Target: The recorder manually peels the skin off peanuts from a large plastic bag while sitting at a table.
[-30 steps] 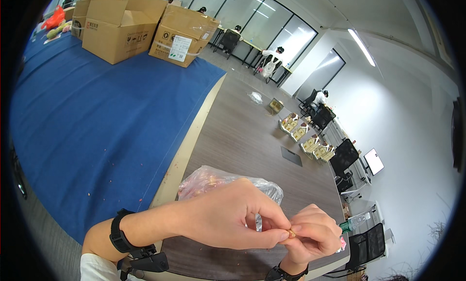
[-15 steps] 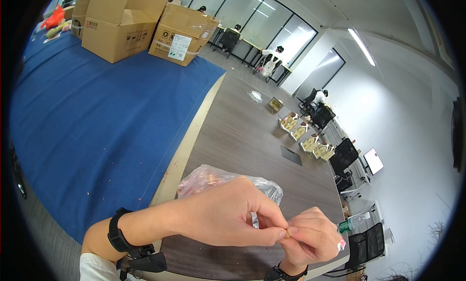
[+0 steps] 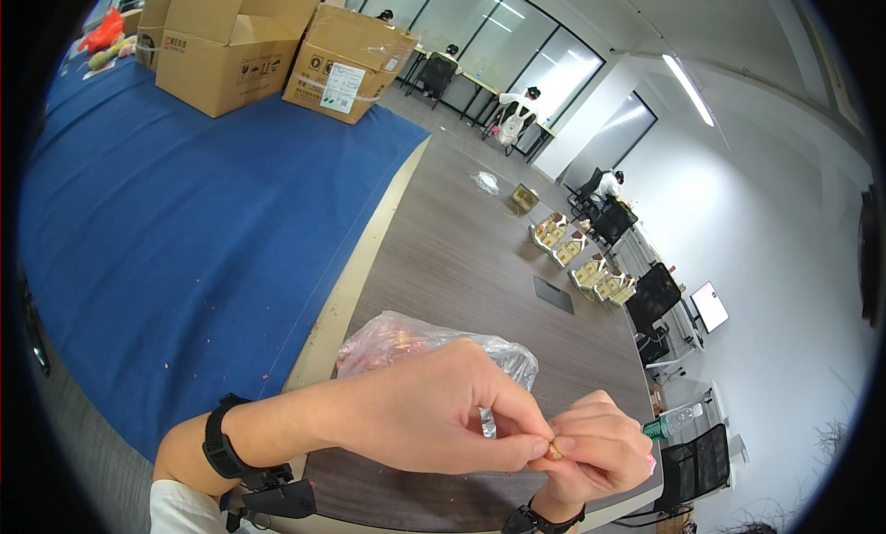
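My left hand (image 3: 461, 419) reaches across from the lower left, thumb and forefinger pinched together. Their tips meet those of my right hand (image 3: 595, 446), which is also closed in a pinch. Between the fingertips shows a small pale-yellow piece (image 3: 555, 451), nut-like in look; most of it is covered by the fingers. A clear plastic bag (image 3: 388, 338) with reddish and yellowish bits in it lies just beyond my left hand, partly hidden by it. A bit of something pink (image 3: 652, 462) shows at the outer edge of my right hand.
Blue cloth (image 3: 185, 229) with scattered crumbs covers the left table. Cardboard boxes (image 3: 231, 72) stand at its far end. Several small house-shaped models (image 3: 591, 274) line the brown table's right side, near a dark flat plate (image 3: 554, 295). A green-labelled bottle (image 3: 674, 421) is beyond my right hand.
My fingertips have shifted slightly against each other, and more of the pale piece shows between them. Both hands otherwise stay in the same place.
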`<state>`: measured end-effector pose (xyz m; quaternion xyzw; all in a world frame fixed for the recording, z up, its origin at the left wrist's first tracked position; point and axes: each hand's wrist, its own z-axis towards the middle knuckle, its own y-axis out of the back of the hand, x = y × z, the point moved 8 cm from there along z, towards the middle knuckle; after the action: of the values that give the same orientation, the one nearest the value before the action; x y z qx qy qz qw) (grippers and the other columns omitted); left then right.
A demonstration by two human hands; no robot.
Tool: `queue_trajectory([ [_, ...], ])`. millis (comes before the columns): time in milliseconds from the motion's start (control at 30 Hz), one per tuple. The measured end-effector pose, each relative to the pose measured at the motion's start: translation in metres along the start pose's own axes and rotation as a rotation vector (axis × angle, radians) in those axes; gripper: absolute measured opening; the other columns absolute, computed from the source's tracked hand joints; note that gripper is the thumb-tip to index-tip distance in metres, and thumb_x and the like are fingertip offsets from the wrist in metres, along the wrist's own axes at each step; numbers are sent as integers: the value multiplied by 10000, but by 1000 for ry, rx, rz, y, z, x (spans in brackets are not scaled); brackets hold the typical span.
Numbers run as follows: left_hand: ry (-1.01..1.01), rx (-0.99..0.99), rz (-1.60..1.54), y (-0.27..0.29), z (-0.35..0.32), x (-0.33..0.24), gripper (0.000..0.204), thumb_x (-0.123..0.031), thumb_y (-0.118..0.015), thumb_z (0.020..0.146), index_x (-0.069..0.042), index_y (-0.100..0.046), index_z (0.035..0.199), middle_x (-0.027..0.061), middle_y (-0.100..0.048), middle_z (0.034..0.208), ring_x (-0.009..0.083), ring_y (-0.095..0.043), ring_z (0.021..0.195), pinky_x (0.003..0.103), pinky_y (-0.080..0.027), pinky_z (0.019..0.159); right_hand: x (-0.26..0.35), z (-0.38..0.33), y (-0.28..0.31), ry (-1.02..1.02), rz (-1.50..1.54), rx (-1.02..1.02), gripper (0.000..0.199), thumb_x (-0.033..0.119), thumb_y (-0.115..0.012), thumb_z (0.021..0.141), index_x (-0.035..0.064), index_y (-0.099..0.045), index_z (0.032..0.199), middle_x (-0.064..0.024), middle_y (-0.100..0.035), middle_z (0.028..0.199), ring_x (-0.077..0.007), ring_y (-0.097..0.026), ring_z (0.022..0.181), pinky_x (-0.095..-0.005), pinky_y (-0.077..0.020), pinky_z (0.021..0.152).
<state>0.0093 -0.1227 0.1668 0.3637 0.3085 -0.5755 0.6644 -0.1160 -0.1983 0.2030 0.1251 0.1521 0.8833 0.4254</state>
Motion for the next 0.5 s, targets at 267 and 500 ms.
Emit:
queue_trajectory([
  [267, 51, -36, -15, 2, -1, 0, 146, -97, -714, 916, -25, -775, 1027, 43, -760, 817, 56, -657, 661, 218, -549, 596, 3, 1, -4, 42, -109, 29, 283, 104, -908, 703, 36, -670, 841, -65, -654, 730, -193, -639, 562, -280, -429, 520],
  [500, 49, -13, -33, 2, 0, -1, 155, -93, -718, 913, -18, -773, 1037, 47, -766, 829, 57, -661, 669, 213, -552, 601, 2, 1, -3, 42, -57, 45, 289, 119, -905, 714, 38, -668, 859, -61, -650, 742, -195, -641, 575, -284, -427, 531],
])
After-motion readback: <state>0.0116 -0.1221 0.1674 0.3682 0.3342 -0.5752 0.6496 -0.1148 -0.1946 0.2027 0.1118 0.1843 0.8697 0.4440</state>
